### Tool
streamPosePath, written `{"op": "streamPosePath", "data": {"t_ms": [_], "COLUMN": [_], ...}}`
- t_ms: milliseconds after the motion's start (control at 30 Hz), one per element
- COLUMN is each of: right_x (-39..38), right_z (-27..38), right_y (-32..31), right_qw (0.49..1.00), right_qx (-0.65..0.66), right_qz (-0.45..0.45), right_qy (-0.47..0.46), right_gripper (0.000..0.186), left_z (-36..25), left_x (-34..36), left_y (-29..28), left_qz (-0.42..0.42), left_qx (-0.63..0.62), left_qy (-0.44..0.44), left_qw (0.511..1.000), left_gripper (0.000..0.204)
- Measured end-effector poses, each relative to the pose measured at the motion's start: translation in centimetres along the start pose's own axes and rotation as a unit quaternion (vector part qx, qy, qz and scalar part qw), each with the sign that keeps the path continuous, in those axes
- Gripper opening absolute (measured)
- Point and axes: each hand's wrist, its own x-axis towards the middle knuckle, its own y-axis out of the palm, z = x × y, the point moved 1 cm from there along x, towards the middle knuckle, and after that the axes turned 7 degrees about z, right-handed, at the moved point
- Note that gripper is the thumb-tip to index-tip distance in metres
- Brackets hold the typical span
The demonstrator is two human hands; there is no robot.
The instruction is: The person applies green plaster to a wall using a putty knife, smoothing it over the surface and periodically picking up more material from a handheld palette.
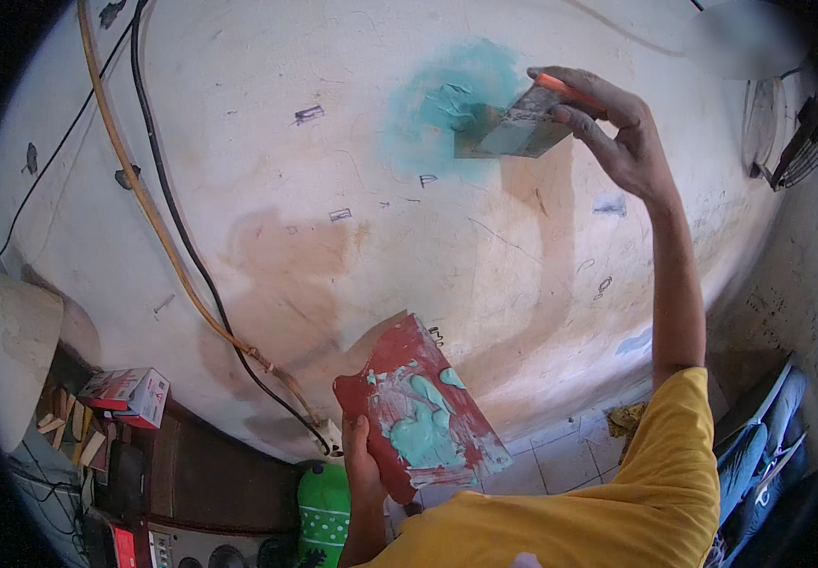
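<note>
My right hand (628, 142) is raised to the wall (409, 256), its fingers closed around a wide putty knife (527, 133) with an orange-edged handle. The knife's blade lies at the lower right of a smeared turquoise patch (456, 85), which has a thicker ridged dab in its middle. Lower down, my left hand (362, 469) grips the left edge of a reddish-brown board (397, 346), tilted in front of the wall. Soft turquoise putty (423, 435) is spread over the board, with thicker lumps near its centre. Most of my left fingers are hidden behind the board.
A black cable (174, 213) and a tan hose (158, 227) run down the wall at left. Below stand a red and white box (130, 396), a dark cabinet (219, 464) and a green dotted object (322, 506). Blue jeans (759, 454) hang at right, beyond floor tiles (565, 462).
</note>
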Motion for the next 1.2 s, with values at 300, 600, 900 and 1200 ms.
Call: {"op": "streamPosePath", "data": {"t_ms": [300,600,900,1200], "right_x": [3.9,5.8,4.9,6.3], "right_z": [-0.5,0.8,0.4,-0.6], "right_y": [-0.9,-1.6,-1.7,-1.2], "right_qw": [0.998,0.999,1.000,0.987], "right_qx": [-0.025,0.046,0.006,0.151], "right_qz": [0.050,0.001,0.027,-0.041], "right_qy": [-0.038,0.008,0.005,0.019], "right_gripper": [0.039,0.038,0.041,0.042], "left_z": [-0.2,-1.1,-0.6,0.0], "left_x": [1.2,1.6,1.7,2.1], "left_y": [0.4,1.2,0.9,0.4], "left_qz": [0.035,0.061,0.050,0.091], "left_qx": [0.024,0.035,0.002,-0.039], "left_qy": [-0.037,-0.030,-0.064,-0.057], "left_qw": [0.998,0.997,0.997,0.993], "left_gripper": [0.044,0.044,0.044,0.043]}}
